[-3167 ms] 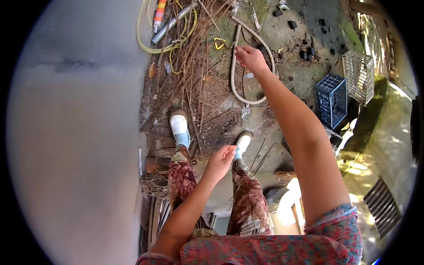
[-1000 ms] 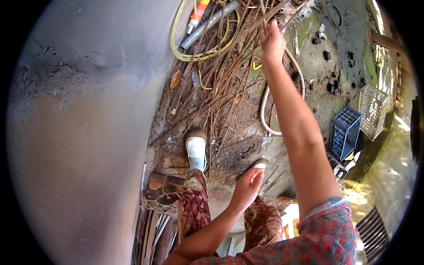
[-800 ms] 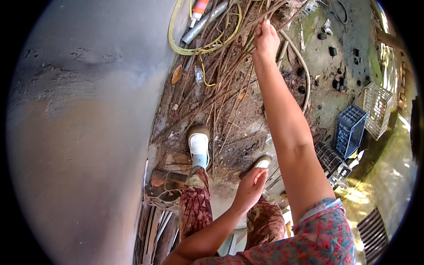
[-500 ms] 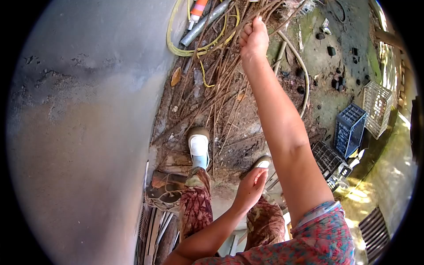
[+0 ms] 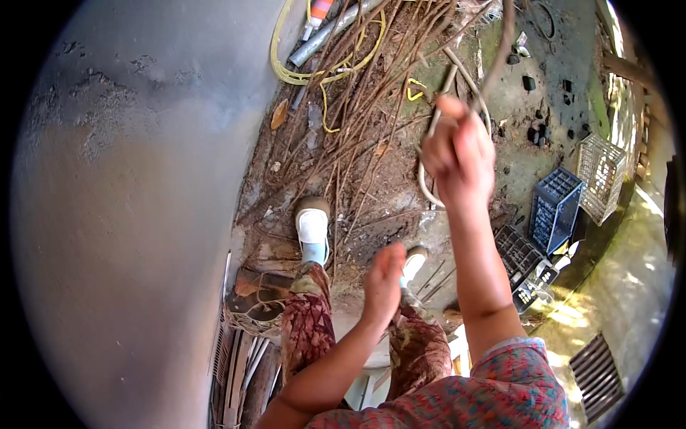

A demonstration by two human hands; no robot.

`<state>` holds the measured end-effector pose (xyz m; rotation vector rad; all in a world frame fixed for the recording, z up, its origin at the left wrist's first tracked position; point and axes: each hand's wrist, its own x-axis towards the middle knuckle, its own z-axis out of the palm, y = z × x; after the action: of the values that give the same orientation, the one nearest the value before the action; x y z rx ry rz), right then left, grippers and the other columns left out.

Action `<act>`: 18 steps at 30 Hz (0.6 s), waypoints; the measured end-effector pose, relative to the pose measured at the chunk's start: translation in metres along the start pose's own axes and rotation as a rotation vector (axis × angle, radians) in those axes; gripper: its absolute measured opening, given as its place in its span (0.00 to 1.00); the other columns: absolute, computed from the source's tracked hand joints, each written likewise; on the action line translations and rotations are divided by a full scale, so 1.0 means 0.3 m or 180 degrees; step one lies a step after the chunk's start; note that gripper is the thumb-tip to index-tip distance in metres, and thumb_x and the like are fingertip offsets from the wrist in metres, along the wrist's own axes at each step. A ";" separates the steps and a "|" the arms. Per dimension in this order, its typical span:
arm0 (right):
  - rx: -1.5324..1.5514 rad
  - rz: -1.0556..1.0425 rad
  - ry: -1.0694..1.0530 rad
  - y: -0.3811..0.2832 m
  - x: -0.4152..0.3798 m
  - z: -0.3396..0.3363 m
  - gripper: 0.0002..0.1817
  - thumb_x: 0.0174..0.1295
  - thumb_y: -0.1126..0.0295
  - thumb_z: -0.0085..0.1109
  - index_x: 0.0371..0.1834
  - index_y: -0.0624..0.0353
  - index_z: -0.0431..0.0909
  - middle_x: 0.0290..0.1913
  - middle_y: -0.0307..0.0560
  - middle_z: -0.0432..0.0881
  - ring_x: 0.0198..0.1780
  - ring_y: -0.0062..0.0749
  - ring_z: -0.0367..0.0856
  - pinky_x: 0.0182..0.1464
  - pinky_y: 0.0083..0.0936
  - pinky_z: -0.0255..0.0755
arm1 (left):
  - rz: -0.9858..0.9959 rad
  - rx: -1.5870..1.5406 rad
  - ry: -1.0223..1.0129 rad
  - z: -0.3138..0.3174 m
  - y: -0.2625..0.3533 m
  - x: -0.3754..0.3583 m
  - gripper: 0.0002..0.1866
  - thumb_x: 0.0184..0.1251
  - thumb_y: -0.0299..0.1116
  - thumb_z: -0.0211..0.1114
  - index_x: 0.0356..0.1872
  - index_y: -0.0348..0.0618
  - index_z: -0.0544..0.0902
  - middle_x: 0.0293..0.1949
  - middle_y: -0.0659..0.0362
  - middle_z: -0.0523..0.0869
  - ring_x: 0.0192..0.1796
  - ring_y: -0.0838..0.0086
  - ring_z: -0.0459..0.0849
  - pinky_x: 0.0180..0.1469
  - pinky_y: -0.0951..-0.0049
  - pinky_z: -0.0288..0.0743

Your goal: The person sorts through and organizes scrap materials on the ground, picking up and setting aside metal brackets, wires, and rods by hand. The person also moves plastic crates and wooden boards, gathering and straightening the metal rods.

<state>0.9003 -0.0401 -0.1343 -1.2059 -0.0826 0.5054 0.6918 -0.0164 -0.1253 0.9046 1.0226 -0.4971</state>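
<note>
My right hand [image 5: 461, 154] is closed in front of me, its fingertips round a long, curved brown stick [image 5: 506, 36] that runs up past the top edge; motion smears both. Below and to the left, my left hand [image 5: 382, 286] hovers over my right shoe [image 5: 414, 263], fingers loosely curled together with nothing visible in them. A heap of thin brown sticks [image 5: 371, 107] lies on the soil ahead of my left shoe [image 5: 312, 223]. Behind my right hand, a pale bent hose or pipe [image 5: 423, 175] rests on the ground.
Along the left runs a grey wall [image 5: 143, 214]. Yellow tubing [image 5: 275, 61], a grey pipe [image 5: 314, 48] and an orange-and-white tube [image 5: 319, 13] lie at the top. To the right are a blue crate [image 5: 554, 211], a white crate [image 5: 602, 175], a black crate [image 5: 518, 252] and scattered dark lumps [image 5: 534, 134].
My right hand has come back from the top of the stick heap, down and to the right, with a stick in it. My left hand has shifted slightly left and its fingers look more curled.
</note>
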 end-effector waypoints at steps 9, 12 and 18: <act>-0.2092 0.2286 -0.1758 -0.126 -0.492 -0.210 0.13 0.61 0.63 0.55 0.46 0.50 0.80 0.40 0.46 0.83 0.39 0.38 0.82 0.45 0.33 0.75 | -0.0233 -0.3405 0.0006 -0.057 0.271 0.010 0.37 0.65 0.62 0.39 0.54 0.33 0.70 0.40 0.51 0.81 0.43 0.66 0.79 0.46 0.69 0.71; -0.2653 0.2699 -0.2495 -0.089 -0.489 -0.243 0.14 0.62 0.60 0.51 0.49 0.47 0.78 0.43 0.45 0.82 0.43 0.39 0.81 0.52 0.36 0.73 | -0.0596 -0.3930 -0.1192 -0.157 0.119 0.052 0.32 0.68 0.57 0.39 0.51 0.36 0.73 0.20 0.62 0.75 0.22 0.78 0.71 0.28 0.78 0.66; -0.4169 -0.0655 -0.1341 0.080 -0.010 -0.142 0.15 0.60 0.60 0.52 0.43 0.59 0.77 0.37 0.48 0.79 0.40 0.42 0.76 0.44 0.36 0.69 | -0.0355 -0.3272 -0.0472 -0.109 0.089 0.005 0.19 0.72 0.46 0.40 0.42 0.47 0.78 0.07 0.69 0.58 0.10 0.83 0.54 0.14 0.81 0.50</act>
<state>0.9036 -0.0724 -0.1711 -2.2990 -1.0116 0.5104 0.6952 0.0256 -0.1231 -0.1035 1.0154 -0.0764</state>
